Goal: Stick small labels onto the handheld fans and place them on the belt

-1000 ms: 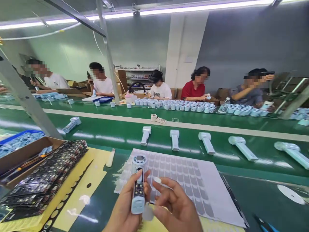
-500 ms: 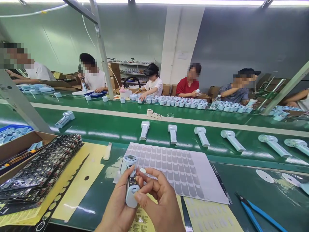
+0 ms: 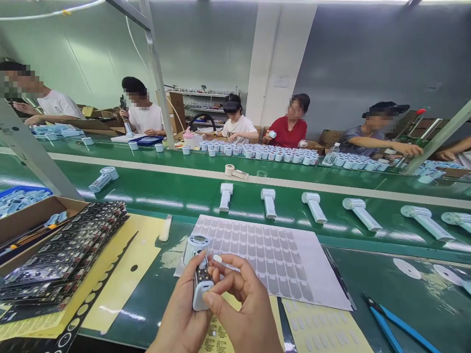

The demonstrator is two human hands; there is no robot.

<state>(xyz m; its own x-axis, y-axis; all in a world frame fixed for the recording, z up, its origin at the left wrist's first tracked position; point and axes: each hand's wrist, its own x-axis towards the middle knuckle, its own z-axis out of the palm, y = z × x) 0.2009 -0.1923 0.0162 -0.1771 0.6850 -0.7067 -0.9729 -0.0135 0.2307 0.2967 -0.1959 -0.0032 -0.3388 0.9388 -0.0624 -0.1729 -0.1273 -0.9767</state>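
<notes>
A light-blue handheld fan (image 3: 201, 297), its round head pointing away from me, lies in my left hand (image 3: 183, 310). The fingers and thumb are wrapped around its handle, where a dark panel with small parts shows. My right hand (image 3: 241, 301) is closed at the near end of the handle, its thumb pressed to the light-blue end cap. By its index fingertip is a small white oval piece (image 3: 217, 258); how it is held there I cannot make out. Under the hands lie a sheet of grey stickers (image 3: 257, 255) and a yellow sheet with white oval stickers (image 3: 320, 323).
Black printed panels (image 3: 62, 264) are stacked at left beside a cardboard box (image 3: 73, 208). Blue-handled cutters (image 3: 386, 318) and tweezers (image 3: 338, 277) lie at right. Beyond, more fans (image 3: 314, 207) line the green conveyor (image 3: 165, 196), with several co-workers seated across it.
Both hands keep nearly the same hold on the fan. The view has shifted slightly. Across the line, the co-worker at right has lowered a raised hand and stretched an arm out to the right.
</notes>
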